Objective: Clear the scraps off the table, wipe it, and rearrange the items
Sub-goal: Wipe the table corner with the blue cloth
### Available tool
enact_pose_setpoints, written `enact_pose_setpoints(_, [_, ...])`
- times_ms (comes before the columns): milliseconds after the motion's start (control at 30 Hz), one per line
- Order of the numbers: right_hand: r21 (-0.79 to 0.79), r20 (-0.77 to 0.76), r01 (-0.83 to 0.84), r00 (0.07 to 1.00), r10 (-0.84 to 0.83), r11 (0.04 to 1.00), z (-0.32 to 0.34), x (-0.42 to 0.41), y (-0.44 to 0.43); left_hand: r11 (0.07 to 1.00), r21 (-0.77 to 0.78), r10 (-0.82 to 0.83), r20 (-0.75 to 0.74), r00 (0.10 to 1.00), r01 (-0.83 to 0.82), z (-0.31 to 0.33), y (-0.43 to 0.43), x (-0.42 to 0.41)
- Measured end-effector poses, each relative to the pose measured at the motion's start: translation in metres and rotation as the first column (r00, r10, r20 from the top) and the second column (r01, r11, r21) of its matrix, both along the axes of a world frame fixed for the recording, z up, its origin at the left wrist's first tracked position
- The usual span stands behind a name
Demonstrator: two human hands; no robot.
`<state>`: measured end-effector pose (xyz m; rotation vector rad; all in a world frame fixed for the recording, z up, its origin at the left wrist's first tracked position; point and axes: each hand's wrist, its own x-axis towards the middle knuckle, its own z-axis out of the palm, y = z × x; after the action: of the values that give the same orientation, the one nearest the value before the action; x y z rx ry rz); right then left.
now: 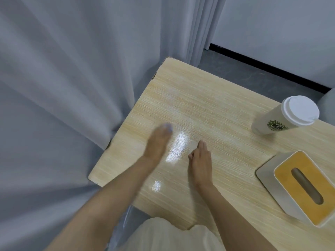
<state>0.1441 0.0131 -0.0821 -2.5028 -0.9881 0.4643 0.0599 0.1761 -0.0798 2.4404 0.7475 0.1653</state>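
Head view looks down on a pale wood-grain tabletop point(208, 98), with both hands low over its left part. The left hand point(157, 142) is blurred. Its fingers point(165, 128) look stretched out, palm down, holding nothing. The right hand point(201, 156) lies just beside it, palm down, with its fingers point(202, 144) straight and together, also holding nothing. Whether either hand touches the wood cannot be told.

The tabletop's left edge runs near the left fingers, on their left, and a grey curtain point(72, 69) hangs against it. The far corner lies well ahead of both hands, with bare wood between. The near edge passes under the forearms, where cream clothing point(163, 236) shows.

Bare wood stretches ahead of the fingers and to the right of the right fingers. A cup point(282, 115) with a white lid and a round green logo stands upright ahead and to the right of the right fingers, well apart from them and close to the far edge. A tissue box point(299, 187), white with an orange-brown slotted top, stands to the right of the right hand, nearer the body than the cup and well apart from the fingers. Cup and box do not touch.

A bright glare lies on the surface between the two hands, and a smaller one sits by the left forearm. Beyond the far edge are a grey floor point(244, 71), a black skirting point(272, 69) and a white wall point(281, 33).
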Motion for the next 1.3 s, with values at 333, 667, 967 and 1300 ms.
enact_pose_setpoints(333, [0.025, 0.052, 0.059, 0.997, -0.060, 0.998, -0.009, -0.003, -0.031, 0.862, -0.074, 0.505, 0.025, 0.863, -0.502, -0.016, 0.060, 0.009])
enact_pose_setpoints(667, [-0.008, 0.100, 0.016, 0.995, -0.015, 1.000, -0.016, -0.015, -0.034, 0.960, 0.154, -0.247, 0.063, 0.967, 0.235, -0.006, 0.032, -0.036])
enact_pose_setpoints(967, [0.104, 0.049, -0.041, 0.998, 0.036, 0.994, -0.007, -0.048, -0.032, 0.977, 0.099, -0.198, 0.060, 0.978, 0.191, -0.005, -0.028, -0.069])
enact_pose_setpoints(1300, [0.016, 0.107, -0.080, 0.991, 0.077, 0.997, -0.012, -0.071, -0.050, 0.807, 0.069, 0.584, 0.052, 0.810, -0.587, 0.001, -0.026, -0.078])
